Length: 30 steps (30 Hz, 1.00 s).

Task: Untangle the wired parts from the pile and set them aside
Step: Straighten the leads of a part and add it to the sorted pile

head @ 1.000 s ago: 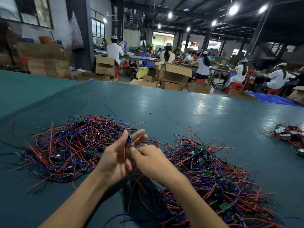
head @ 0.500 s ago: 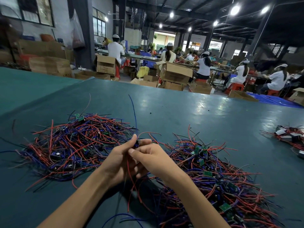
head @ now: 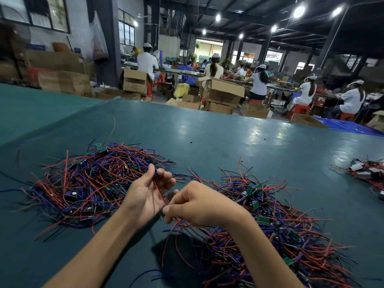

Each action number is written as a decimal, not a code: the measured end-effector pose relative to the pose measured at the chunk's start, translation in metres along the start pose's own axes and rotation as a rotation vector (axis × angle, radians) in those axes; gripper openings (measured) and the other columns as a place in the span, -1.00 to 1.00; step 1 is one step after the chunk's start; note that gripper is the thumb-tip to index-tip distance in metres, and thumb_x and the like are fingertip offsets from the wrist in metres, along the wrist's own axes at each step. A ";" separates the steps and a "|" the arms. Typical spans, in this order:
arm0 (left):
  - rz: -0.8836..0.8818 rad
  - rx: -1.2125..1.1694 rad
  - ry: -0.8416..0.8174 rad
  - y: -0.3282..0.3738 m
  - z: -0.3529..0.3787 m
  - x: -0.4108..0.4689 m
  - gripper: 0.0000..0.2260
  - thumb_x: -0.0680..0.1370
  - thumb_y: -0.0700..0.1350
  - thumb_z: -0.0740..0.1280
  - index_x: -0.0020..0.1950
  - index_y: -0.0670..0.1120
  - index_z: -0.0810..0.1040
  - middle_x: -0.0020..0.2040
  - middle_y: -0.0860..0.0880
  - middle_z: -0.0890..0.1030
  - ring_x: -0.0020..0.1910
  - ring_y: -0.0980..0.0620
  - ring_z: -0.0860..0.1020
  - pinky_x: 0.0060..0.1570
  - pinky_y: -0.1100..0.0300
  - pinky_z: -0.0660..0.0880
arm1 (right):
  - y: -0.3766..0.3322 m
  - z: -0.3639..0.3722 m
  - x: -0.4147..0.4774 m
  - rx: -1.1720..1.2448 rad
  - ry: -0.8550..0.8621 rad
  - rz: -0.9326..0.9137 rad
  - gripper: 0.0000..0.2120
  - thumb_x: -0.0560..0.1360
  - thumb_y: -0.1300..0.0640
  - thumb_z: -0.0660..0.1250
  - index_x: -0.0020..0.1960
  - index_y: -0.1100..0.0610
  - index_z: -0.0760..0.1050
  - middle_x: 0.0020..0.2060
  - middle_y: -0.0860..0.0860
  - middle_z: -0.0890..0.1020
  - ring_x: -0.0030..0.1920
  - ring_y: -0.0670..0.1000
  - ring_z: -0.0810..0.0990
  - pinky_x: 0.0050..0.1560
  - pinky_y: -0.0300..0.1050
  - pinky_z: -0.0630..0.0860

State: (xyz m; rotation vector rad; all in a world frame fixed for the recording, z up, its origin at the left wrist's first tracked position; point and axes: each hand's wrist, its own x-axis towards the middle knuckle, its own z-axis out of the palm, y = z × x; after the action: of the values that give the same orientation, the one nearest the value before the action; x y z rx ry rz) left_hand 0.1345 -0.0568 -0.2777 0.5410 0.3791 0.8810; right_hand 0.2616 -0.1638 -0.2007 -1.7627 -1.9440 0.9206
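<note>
Two heaps of red, blue and black wired parts lie on the green table: a left pile (head: 87, 183) and a right pile (head: 270, 229) with small green circuit boards. Between them my left hand (head: 145, 196) pinches a small dark wired part (head: 156, 176) between thumb and fingertips. Its red wire (head: 159, 193) runs down across my palm. My right hand (head: 199, 204) pinches the lower end of that wire with thumb and forefinger, just above the near edge of the right pile.
The green table (head: 228, 142) stretches away toward cardboard boxes (head: 222, 94) and seated workers (head: 257, 84) beyond its far edge. A smaller cluster of wired parts (head: 367, 173) lies at the right edge. A loose blue wire (head: 143, 276) lies near my left forearm.
My right hand has slid down from the part toward me along the red wire, drawing it straight. My left hand rose slightly, still holding the part.
</note>
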 end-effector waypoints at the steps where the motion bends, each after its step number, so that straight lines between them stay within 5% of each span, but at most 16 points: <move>1: 0.011 -0.001 0.016 0.000 -0.001 0.001 -0.67 0.65 0.13 0.18 -0.20 -0.02 0.50 -0.23 0.00 0.60 -0.22 0.00 0.64 -0.19 0.08 0.63 | -0.002 -0.005 -0.002 -0.045 -0.019 -0.009 -0.77 0.57 0.05 0.37 -0.19 0.09 0.70 -0.60 -0.09 0.38 -0.57 -0.10 0.30 -0.48 -0.24 0.31; 7: 0.036 -0.090 0.013 -0.003 0.003 0.002 -0.70 0.62 0.11 0.24 -0.14 -0.08 0.53 -0.24 -0.03 0.55 -0.26 0.03 0.60 -0.24 0.11 0.63 | -0.020 -0.015 -0.018 -0.215 -0.184 -0.052 -0.76 0.58 -0.04 0.36 -0.14 0.04 0.71 -0.60 -0.15 0.46 -0.55 -0.15 0.41 -0.44 -0.34 0.37; 11: 0.053 -0.078 -0.054 -0.003 0.007 0.004 -0.68 0.55 0.09 0.32 0.01 -0.14 0.70 -0.21 -0.01 0.53 -0.24 0.08 0.57 -0.16 0.06 0.65 | -0.025 -0.031 -0.034 -0.051 -0.310 -0.055 -0.64 0.55 -0.15 0.40 -0.16 0.14 0.70 -0.53 -0.08 0.52 -0.46 -0.06 0.50 -0.32 -0.26 0.47; 14: 0.069 -0.043 -0.075 0.000 0.008 0.001 -0.57 0.47 0.01 0.40 0.25 -0.21 0.61 -0.21 -0.02 0.50 -0.26 0.11 0.58 -0.13 0.06 0.65 | -0.018 -0.046 -0.041 0.040 -0.228 -0.017 -0.60 0.54 -0.15 0.42 -0.17 0.19 0.67 -0.48 -0.03 0.54 -0.45 -0.03 0.52 -0.31 -0.16 0.54; 18: 0.033 -0.042 -0.105 0.000 0.009 -0.002 -0.48 0.16 -0.04 0.71 -0.02 -0.19 0.59 -0.22 -0.06 0.58 -0.29 0.06 0.64 -0.26 0.11 0.65 | -0.007 -0.060 -0.047 0.128 -0.110 0.022 -0.64 0.53 -0.11 0.43 -0.18 0.20 0.67 -0.42 0.07 0.53 -0.46 -0.03 0.50 -0.38 -0.13 0.55; 23: -0.118 -0.044 -0.092 -0.001 0.013 -0.011 -0.76 0.50 -0.02 0.39 -0.10 -0.20 0.70 -0.21 -0.06 0.65 -0.30 0.04 0.65 -0.36 0.15 0.60 | -0.005 -0.063 -0.049 0.131 -0.119 0.049 -0.66 0.52 -0.10 0.45 -0.17 0.19 0.66 -0.42 0.06 0.55 -0.44 -0.03 0.52 -0.34 -0.11 0.59; 27: -0.236 -0.236 -0.273 0.003 0.014 -0.018 -0.81 0.41 -0.27 0.55 -0.03 -0.24 0.64 -0.26 0.01 0.48 -0.46 0.18 0.41 -0.55 0.35 0.30 | -0.006 -0.061 -0.047 0.102 -0.125 0.070 -0.63 0.51 -0.07 0.46 -0.12 0.27 0.63 -0.41 0.06 0.56 -0.45 -0.04 0.54 -0.34 -0.10 0.59; 30: -0.291 -0.312 -0.394 0.008 0.016 -0.024 -0.83 0.45 -0.30 0.51 0.00 -0.23 0.60 -0.29 0.03 0.43 -0.47 0.19 0.24 -0.57 0.28 0.14 | -0.005 -0.059 -0.046 0.102 -0.125 0.074 -0.64 0.52 -0.06 0.46 -0.10 0.28 0.63 -0.41 0.04 0.56 -0.44 -0.04 0.54 -0.34 -0.10 0.60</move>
State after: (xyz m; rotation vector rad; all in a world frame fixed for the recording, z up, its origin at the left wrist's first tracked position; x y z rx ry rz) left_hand 0.1240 -0.0764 -0.2574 0.3464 -0.0416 0.5213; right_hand 0.3037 -0.1951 -0.1468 -1.7681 -1.8804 1.1597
